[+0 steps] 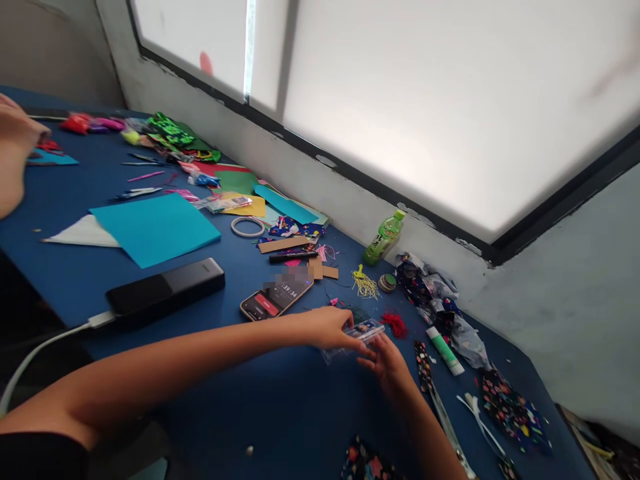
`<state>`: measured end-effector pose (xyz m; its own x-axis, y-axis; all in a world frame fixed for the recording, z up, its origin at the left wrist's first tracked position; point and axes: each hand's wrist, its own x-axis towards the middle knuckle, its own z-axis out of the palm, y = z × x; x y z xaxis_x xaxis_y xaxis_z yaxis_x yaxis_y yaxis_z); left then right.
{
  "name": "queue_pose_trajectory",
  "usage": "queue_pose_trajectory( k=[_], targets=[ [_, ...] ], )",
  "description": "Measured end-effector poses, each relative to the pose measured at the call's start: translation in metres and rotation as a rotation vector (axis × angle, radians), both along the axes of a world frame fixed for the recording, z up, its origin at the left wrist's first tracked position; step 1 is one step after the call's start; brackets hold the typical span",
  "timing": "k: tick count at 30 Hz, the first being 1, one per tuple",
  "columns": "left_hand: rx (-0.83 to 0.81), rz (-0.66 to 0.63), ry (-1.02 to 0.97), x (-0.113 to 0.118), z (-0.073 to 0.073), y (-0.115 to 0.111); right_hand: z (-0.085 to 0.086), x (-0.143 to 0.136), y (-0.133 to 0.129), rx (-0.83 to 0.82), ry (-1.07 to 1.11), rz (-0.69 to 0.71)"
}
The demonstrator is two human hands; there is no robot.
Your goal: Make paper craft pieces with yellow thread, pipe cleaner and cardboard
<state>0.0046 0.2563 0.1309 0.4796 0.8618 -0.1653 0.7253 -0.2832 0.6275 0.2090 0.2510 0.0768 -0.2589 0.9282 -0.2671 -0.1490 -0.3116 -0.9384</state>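
Observation:
A small clear plastic case [367, 329] with dark patterned contents is held up over the blue table. My left hand [333, 328] is closed on its left side, thumb and fingers gripping the edge. Fingers of my right hand [387, 360] pinch its right end from below. A thin transparent flap hangs under the case; whether it is a bag or a lid, I cannot tell. Close behind lie a bundle of red thread [395, 325] and some yellow thread [366, 285]. To the left of my hands is a phone [277, 298] with a lit screen.
A power bank [167, 290] with a white cable and blue paper [157, 230] lie left. A green bottle [384, 239] stands by the wall. Right are a glue stick [445, 351], a metal ruler [447, 420] and floral fabric [515, 413]. Another person's arm [13, 157] reaches in far left.

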Motion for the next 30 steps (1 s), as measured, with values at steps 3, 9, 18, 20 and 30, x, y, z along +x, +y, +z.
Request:
queue_pose_trajectory(
  k=[3,9,18,20,30],
  targets=[
    [-0.04,0.088,-0.117,0.001,-0.011,-0.011,0.0,-0.002,0.001,-0.011,-0.027,0.037],
    [-0.318,0.139,-0.537,0.0,-0.034,-0.016,0.008,0.0,0.006,0.014,-0.08,0.061],
    [-0.204,0.186,-0.496,-0.003,-0.045,-0.029,0.004,-0.025,0.0,0.053,-0.111,0.077],
    [-0.245,0.197,-0.542,-0.004,-0.045,-0.027,0.003,-0.025,0.001,0.063,-0.117,0.066],
    [-0.445,0.265,-0.869,-0.004,-0.045,-0.011,-0.013,-0.016,0.007,0.22,-0.262,-0.095]
  ],
)
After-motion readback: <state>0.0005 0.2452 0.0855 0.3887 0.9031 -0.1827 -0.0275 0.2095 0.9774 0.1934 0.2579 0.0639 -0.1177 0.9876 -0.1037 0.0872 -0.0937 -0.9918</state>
